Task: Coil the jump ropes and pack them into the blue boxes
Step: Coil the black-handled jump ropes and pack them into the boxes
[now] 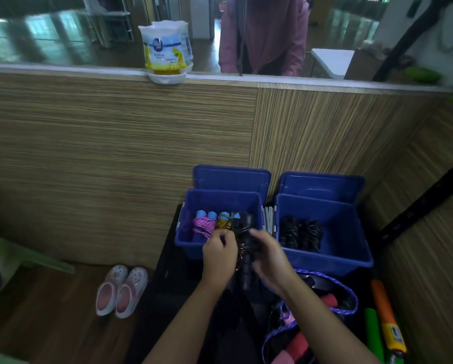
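Head view shows both hands working on a black rope [245, 254] just in front of the left box [193, 245]. The left hand [218, 256] pinches the bundle near its upper end, and the right hand [268, 258] has its fingers curled around the other side, so the two hands are close together with the rope between them. The picture is blurred here, so I cannot tell how many turns are made. The dark handles seem to hang down below the hands.

The left box already holds a pink rope [204, 227] and a yellow rope [224, 222], side by side. The right box [351, 232] holds a black coil [300, 233]. More loose ropes lie in the purple bag [348, 298], near the right forearm.

To do this step well, I think the left hand should keep the handles together and firm, while the right hand winds the cord tightly around them. The last turn should be tucked under, otherwise the coil may open when it is put next to the yellow rope.
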### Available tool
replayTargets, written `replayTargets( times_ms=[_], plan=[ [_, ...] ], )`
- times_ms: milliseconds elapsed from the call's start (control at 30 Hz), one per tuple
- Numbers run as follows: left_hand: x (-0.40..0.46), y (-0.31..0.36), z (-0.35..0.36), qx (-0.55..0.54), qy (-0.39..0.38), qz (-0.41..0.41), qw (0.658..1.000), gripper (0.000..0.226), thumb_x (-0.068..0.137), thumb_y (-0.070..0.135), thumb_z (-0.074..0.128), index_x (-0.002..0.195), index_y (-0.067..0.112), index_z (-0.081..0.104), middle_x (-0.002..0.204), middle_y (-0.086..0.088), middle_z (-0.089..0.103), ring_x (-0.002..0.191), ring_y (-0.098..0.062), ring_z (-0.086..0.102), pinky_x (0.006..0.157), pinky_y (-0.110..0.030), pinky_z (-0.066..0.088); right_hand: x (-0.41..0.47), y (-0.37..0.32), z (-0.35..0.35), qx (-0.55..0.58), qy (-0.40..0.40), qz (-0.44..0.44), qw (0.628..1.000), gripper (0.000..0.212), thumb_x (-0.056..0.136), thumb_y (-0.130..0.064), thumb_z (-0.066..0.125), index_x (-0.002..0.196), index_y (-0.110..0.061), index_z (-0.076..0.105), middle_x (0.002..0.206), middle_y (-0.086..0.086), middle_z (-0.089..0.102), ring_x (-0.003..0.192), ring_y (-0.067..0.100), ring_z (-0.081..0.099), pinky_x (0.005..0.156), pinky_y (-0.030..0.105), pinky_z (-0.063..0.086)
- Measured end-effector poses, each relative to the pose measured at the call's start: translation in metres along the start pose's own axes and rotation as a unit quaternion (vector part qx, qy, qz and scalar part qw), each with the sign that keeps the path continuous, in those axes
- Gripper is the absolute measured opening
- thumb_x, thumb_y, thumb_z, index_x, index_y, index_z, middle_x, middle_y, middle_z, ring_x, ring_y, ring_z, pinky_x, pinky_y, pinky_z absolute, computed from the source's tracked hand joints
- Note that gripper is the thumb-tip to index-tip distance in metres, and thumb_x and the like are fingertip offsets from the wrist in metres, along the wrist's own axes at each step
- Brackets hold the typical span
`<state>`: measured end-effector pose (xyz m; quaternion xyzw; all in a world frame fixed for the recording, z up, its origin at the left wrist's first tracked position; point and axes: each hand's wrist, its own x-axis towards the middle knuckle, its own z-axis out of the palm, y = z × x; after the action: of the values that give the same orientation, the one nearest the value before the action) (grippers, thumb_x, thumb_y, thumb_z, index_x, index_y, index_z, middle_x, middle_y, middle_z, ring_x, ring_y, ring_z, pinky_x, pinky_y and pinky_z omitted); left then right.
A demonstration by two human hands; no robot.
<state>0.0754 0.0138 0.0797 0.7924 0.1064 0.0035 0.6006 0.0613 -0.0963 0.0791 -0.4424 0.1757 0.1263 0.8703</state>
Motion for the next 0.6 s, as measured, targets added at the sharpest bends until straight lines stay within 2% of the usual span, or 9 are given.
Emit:
replayTargets(
  times_ms=[67,100,200,233,300,367,400,500,600],
  plan=[
    [-0.004,0.003,0.003,-0.038,-0.045,-0.029,0.998,0.017,0.097,0.016,0.046,0.098,0.011,0.062,0.091,0.0,0.062,0.084,-0.012,0.055,0.072,-0.022,0.036,-0.003,0.0,-0.002,-0.044,0.0,-0.028,0.999,0.026,0.084,-0.005,0.061,0.107,0.007,0.063,0.104,0.024,0.068,0.095,0.032,0.065,0.086,0.038,0.053],
    [-0.004,0.003,0.004,-0.063,-0.06,-0.047,0.995,0.018,0.097,0.016,0.046,0.102,0.013,0.063,0.096,0.0,0.062,0.088,-0.011,0.056,0.073,-0.022,0.039,-0.003,0.0,-0.005,-0.042,0.004,-0.033,0.999,0.034,0.081,-0.003,0.064,0.113,0.009,0.06,0.11,0.027,0.066,0.098,0.033,0.065,0.088,0.04,0.053],
    [-0.003,0.0,0.003,-0.116,-0.088,-0.077,0.986,0.019,0.095,0.018,0.048,0.102,0.025,0.065,0.106,0.003,0.065,0.098,-0.011,0.059,0.082,-0.023,0.045,-0.008,-0.007,-0.014,-0.011,0.013,-0.038,0.999,0.046,0.08,-0.003,0.066,0.121,0.011,0.052,0.116,0.029,0.063,0.1,0.034,0.065,0.081,0.038,0.056],
    [-0.001,-0.002,0.003,-0.127,-0.105,-0.09,0.982,0.022,0.096,0.02,0.048,0.107,0.031,0.064,0.11,0.004,0.064,0.101,-0.013,0.059,0.087,-0.029,0.048,-0.007,-0.008,-0.018,-0.006,0.017,-0.038,0.999,0.045,0.082,-0.003,0.064,0.122,0.013,0.052,0.117,0.029,0.062,0.102,0.034,0.064,0.084,0.039,0.056],
    [0.001,-0.003,0.005,-0.186,-0.147,-0.148,0.96,0.028,0.097,0.02,0.047,0.117,0.036,0.057,0.108,0.005,0.064,0.094,-0.018,0.062,0.08,-0.036,0.051,-0.006,-0.009,-0.024,0.008,0.017,-0.03,0.999,0.043,0.086,-0.004,0.06,0.123,0.015,0.051,0.121,0.031,0.059,0.11,0.038,0.06,0.097,0.046,0.049],
    [-0.004,0.001,0.009,-0.272,-0.169,-0.205,0.925,0.021,0.098,0.022,0.046,0.113,0.025,0.061,0.096,-0.002,0.068,0.08,-0.022,0.064,0.073,-0.036,0.051,-0.005,-0.009,-0.027,0.016,0.026,-0.027,0.999,0.041,0.088,-0.006,0.058,0.122,0.015,0.051,0.12,0.031,0.059,0.114,0.042,0.056,0.101,0.049,0.045],
    [-0.006,0.002,0.013,-0.294,-0.171,-0.211,0.916,0.021,0.099,0.024,0.046,0.105,0.017,0.065,0.092,-0.005,0.071,0.079,-0.022,0.066,0.074,-0.036,0.052,-0.006,-0.009,-0.028,0.018,0.035,-0.033,0.999,0.037,0.088,-0.006,0.057,0.12,0.013,0.052,0.117,0.029,0.061,0.112,0.041,0.057,0.097,0.046,0.049],
    [-0.008,-0.001,0.027,-0.296,-0.154,-0.191,0.923,0.03,0.097,0.029,0.051,0.1,0.007,0.071,0.099,-0.014,0.073,0.095,-0.028,0.069,0.094,-0.044,0.051,-0.007,-0.009,-0.025,0.006,0.057,-0.054,0.997,0.028,0.093,-0.009,0.052,0.118,0.002,0.053,0.108,0.02,0.065,0.098,0.029,0.064,0.08,0.034,0.056],
    [-0.003,-0.004,0.039,-0.256,-0.11,-0.192,0.941,0.045,0.072,0.053,0.075,0.093,0.012,0.076,0.096,-0.012,0.074,0.094,-0.029,0.07,0.094,-0.048,0.052,-0.009,-0.006,-0.024,-0.019,0.065,-0.065,0.996,0.026,0.093,-0.009,0.052,0.118,-0.002,0.055,0.108,0.019,0.065,0.096,0.027,0.065,0.085,0.036,0.053]
  ],
)
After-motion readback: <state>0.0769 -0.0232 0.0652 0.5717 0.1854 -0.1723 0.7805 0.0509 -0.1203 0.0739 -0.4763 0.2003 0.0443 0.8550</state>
